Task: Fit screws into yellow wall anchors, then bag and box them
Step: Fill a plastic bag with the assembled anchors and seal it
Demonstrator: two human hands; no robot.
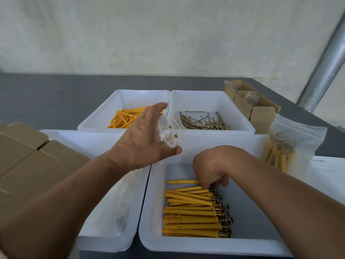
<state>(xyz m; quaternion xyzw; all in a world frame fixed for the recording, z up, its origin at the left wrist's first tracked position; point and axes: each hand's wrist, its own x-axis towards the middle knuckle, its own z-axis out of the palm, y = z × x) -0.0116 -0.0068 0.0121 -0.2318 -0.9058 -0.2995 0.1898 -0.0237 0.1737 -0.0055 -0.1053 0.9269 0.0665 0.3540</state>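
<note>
Pale whitish wall (149,34) filled the upper half of the view — blotchy, faintly stained, evenly lit by soft daylight. A grey metal pipe (324,68) ran slantwise down the right side in front of it. Below, a dark grey table (46,98) met the wall along a straight back edge — matte surface.
</note>
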